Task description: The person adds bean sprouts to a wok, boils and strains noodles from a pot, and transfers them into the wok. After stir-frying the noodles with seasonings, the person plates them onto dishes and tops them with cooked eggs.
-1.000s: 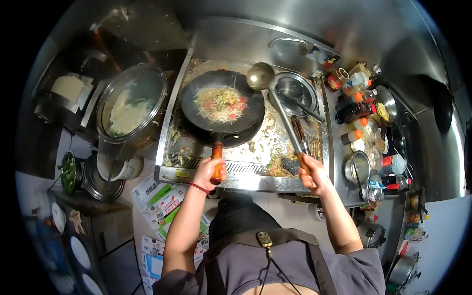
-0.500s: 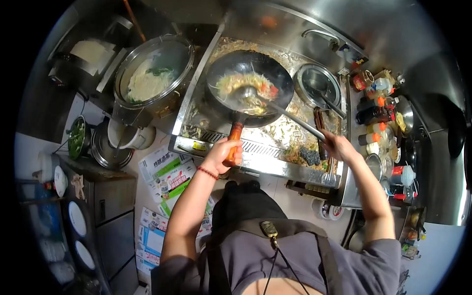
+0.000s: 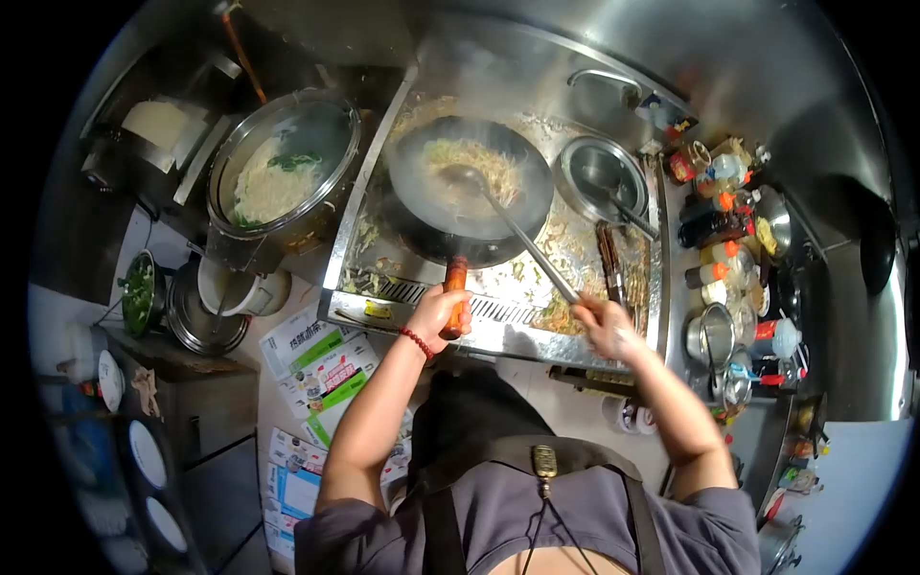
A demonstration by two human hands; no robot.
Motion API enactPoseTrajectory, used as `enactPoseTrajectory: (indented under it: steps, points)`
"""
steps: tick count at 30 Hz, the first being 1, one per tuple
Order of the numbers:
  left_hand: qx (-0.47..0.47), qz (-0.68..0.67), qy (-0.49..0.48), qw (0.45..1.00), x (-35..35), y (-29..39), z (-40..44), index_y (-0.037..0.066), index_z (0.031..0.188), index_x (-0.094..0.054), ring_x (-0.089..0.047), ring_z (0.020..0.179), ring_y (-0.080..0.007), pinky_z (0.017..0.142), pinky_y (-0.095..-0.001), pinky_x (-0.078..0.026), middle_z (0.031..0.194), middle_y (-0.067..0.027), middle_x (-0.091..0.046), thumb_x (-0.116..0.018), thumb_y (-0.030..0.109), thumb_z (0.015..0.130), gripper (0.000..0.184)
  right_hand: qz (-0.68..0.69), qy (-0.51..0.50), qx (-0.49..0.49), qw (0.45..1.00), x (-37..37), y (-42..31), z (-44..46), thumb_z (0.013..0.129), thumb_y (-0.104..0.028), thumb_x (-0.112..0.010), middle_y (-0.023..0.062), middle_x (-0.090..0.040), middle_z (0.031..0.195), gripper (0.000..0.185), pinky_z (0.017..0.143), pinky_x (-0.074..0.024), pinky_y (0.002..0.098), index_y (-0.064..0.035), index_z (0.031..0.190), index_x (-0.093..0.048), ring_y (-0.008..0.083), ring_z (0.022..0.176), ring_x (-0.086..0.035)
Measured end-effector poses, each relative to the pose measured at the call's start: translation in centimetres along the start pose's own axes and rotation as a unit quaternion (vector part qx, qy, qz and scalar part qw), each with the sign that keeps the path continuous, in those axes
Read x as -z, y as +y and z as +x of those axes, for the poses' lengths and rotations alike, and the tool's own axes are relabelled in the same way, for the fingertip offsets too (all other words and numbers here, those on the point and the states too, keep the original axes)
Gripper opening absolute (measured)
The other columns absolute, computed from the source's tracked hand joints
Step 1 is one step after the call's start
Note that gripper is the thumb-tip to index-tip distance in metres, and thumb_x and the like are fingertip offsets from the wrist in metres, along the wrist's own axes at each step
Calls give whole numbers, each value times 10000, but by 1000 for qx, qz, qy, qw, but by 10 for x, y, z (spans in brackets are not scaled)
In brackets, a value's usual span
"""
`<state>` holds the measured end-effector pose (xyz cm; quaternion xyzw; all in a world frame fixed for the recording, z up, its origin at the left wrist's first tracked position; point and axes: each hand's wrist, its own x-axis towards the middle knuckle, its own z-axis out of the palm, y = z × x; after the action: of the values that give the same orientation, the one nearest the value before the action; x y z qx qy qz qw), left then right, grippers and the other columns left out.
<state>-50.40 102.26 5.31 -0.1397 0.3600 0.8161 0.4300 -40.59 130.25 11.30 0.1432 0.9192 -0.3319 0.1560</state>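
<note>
My left hand (image 3: 442, 312) is wrapped round the wooden handle (image 3: 456, 278) of a black wok (image 3: 422, 225), which stands on the metal stove top. Steam rises over the shredded food (image 3: 494, 172) inside it, blurring the pieces. In my right hand (image 3: 606, 328) is the end of a long-handled metal ladle (image 3: 527, 241). The ladle's bowl rests among the food, near the wok's middle. A red beaded bracelet (image 3: 418, 342) circles my left wrist.
Right of the wok sits a metal pot (image 3: 575, 182) with another ladle in it. At left stands a large pot (image 3: 218, 182) of pale food and greens. Sauce bottles (image 3: 714, 225) line the right side. Flattened cardboard (image 3: 335, 374) covers the floor.
My right hand has moved left and slightly down, and the ladle's bowl has shifted left in the wok. The steam is thicker. The whole view has shifted a little.
</note>
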Motion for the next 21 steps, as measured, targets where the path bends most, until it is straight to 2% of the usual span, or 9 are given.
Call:
enactPoseTrajectory:
  steps: [1,4,7,9,10,11,15,17,21]
  points:
    - [-5,-16,-14,1000,7,-1,-8,26,837,-442,-463,468,-141,419,-290,-400,621,-54,-464,-538,67,821,105,-59,-13,50,997,24,6,-20,889,-169,-513,158,-611,775,348,672,-477,351,-82,1225,-492,254,688,-588]
    - [17,14,1,1000,5,-5,-67,32,878,-458,-468,436,-157,374,-301,-388,602,-55,-461,-547,85,821,118,-212,-19,30,977,92,-1,-88,835,-125,-563,202,-629,853,406,729,-499,384,-86,1232,-490,363,828,-613]
    - [13,78,11,997,-6,11,-65,17,773,-496,-466,425,-150,373,-283,-381,560,-47,-475,-536,111,830,116,-225,-3,50,973,99,12,-52,844,-123,-561,176,-633,759,254,681,-509,323,-39,1081,-598,239,727,-657]
    - [11,36,-15,999,8,15,-22,36,725,-487,-461,421,-132,370,-261,-352,558,-43,-478,-539,118,829,143,-165,-30,9,986,86,2,2,858,-270,-552,154,-633,768,279,556,-476,351,-79,1056,-598,259,628,-627]
    - [-4,17,-24,1000,16,2,-18,38,740,-483,-454,417,-130,369,-258,-348,559,-38,-472,-538,119,833,135,-234,61,87,967,78,-2,19,855,-281,-557,157,-643,809,279,626,-479,367,-67,1026,-606,254,712,-643]
    - [-25,2,-35,999,21,-6,-17,40,755,-479,-446,413,-129,367,-255,-343,559,-33,-465,-538,119,837,128,-179,58,72,980,74,4,31,852,-282,-563,175,-650,838,306,699,-474,363,-28,1019,-602,243,785,-642]
    - [50,-83,-60,993,29,-12,-80,77,937,-437,-429,412,-115,343,-258,-332,601,-39,-444,-504,80,855,107,119,-8,0,993,82,35,-10,881,-294,-542,75,-563,594,297,425,-405,261,-30,998,-606,128,481,-531]
    - [63,-92,-35,993,0,13,-52,40,835,-455,-429,432,-124,375,-256,-342,616,-46,-455,-532,82,835,87,432,40,-87,897,40,73,-42,905,-279,-502,11,-463,551,238,339,-284,208,-80,1024,-558,76,400,-407]
    - [21,-24,0,999,-6,23,-4,50,807,-445,-415,481,-96,405,-235,-320,629,-32,-442,-537,80,837,102,467,144,-153,859,17,54,-10,900,-334,-504,13,-451,564,242,321,-288,230,-104,956,-550,94,388,-412]
